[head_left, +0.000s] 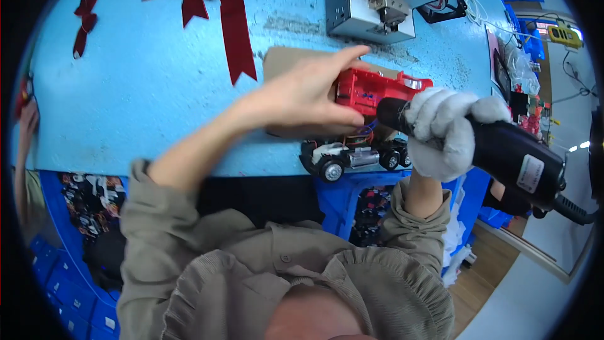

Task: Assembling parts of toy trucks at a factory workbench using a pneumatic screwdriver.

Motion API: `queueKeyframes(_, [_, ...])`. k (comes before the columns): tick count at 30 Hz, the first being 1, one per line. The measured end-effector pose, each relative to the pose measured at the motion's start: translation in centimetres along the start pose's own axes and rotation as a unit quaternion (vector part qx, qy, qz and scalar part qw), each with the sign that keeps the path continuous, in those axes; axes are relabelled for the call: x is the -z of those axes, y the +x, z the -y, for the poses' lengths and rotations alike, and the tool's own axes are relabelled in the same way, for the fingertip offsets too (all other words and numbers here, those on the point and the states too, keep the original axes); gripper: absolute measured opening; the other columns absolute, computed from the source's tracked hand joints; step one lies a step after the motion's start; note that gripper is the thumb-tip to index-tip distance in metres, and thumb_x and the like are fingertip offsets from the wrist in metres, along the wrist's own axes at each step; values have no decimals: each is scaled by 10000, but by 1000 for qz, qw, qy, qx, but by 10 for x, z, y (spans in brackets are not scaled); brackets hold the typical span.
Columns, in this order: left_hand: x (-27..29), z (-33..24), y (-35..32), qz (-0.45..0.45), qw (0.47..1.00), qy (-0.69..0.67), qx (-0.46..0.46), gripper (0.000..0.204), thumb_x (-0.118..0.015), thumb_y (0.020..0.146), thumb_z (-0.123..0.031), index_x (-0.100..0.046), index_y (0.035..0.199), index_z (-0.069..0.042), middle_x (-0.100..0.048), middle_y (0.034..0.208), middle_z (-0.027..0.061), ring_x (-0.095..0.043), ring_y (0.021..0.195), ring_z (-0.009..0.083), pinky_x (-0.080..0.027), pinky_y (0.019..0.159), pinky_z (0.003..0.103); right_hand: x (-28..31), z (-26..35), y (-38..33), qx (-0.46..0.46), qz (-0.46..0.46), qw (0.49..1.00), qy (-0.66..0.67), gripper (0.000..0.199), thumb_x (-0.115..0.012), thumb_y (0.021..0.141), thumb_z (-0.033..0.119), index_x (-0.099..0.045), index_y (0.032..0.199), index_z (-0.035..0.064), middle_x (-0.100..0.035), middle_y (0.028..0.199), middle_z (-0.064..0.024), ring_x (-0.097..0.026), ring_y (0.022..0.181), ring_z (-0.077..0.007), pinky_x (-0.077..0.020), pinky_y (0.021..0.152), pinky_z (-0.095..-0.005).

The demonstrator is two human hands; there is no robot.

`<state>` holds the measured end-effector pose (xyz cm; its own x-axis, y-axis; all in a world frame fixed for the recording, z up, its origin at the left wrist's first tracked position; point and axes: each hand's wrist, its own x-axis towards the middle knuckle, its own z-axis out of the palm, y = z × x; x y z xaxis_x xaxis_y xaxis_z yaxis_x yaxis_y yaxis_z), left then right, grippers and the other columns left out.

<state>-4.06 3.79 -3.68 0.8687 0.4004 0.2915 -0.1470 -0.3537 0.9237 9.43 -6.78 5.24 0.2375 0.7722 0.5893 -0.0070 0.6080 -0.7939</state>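
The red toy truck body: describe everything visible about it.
The red toy truck body looks like moulded glossy plastic, boxy, with ribbed sides and a paler patch at its right end. It lies at the near edge of the blue table, partly over a brown cardboard piece. The bare left hand covers its left part, pressing it down. The black power screwdriver, gripped by the gloved right hand, meets its right side. Below it sits a wheeled chassis with wires showing.

White rectangular label (pixel 530 173) on the black power tool (pixel 503 151)
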Motion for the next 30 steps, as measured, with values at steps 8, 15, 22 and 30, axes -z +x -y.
queueKeyframes(8, [-22,16,-14,-122,986,112,-18,655,-764,629,-173,-483,1204,-34,-586,1075,165,-575,984,321,-454,857,358,22,18,61,27,72,992,101,255,-511,804,32,-425,1043,50,-513,739,-38,-524,579,-150,-469,569,-323])
queueKeyframes(15, [-22,14,-13,-116,989,91,-24,624,-756,626,-164,-490,1175,-28,-587,1035,159,-574,957,316,-460,825,366,65,-42,139,-5,22,1000,-9,307,-517,824,125,-438,1116,72,-432,642,-24,-436,479,-130,-401,500,-304])
queueKeyframes(22, [-19,13,-16,-120,988,91,-23,610,-740,639,-172,-479,1169,-20,-575,1002,160,-557,942,322,-454,813,376,45,-60,126,26,-102,986,-128,306,-571,796,87,-462,1078,46,-468,637,-44,-442,467,-129,-401,477,-314])
queueKeyframes(30, [-23,17,-14,-125,989,83,-14,615,-760,627,-166,-499,1168,-38,-590,1029,155,-571,973,311,-452,840,360,38,1,68,48,-121,992,2,266,-522,828,125,-463,1072,39,-427,608,-22,-417,469,-110,-381,495,-285])
